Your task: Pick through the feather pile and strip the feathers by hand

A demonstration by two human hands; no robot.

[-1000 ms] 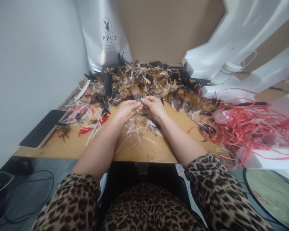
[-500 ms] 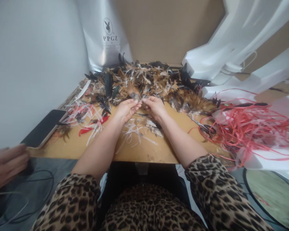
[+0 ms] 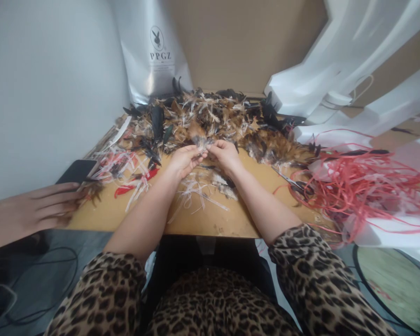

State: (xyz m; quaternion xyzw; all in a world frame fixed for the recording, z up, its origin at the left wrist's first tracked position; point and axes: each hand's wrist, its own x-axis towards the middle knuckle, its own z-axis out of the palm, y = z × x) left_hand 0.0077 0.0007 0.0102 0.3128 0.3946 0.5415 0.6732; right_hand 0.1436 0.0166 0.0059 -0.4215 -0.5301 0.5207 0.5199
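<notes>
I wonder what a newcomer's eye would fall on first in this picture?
Probably the big heap of brown and black feathers along the back of the table, with the left hand and right hand pinching a feather tuft before it. Next might come the tangled red ribbons at the right, and another person's hand at the left edge, partly hiding the phone.

I can read the capitals "PPGZ" (image 3: 160, 56) on the silver plastic bag (image 3: 140, 79) at the upper left of the frame. Above them I see a black rabbit-head emblem (image 3: 157, 38) inside an oval; the small print (image 3: 161, 66) below the letters is too fine for me to read.
</notes>
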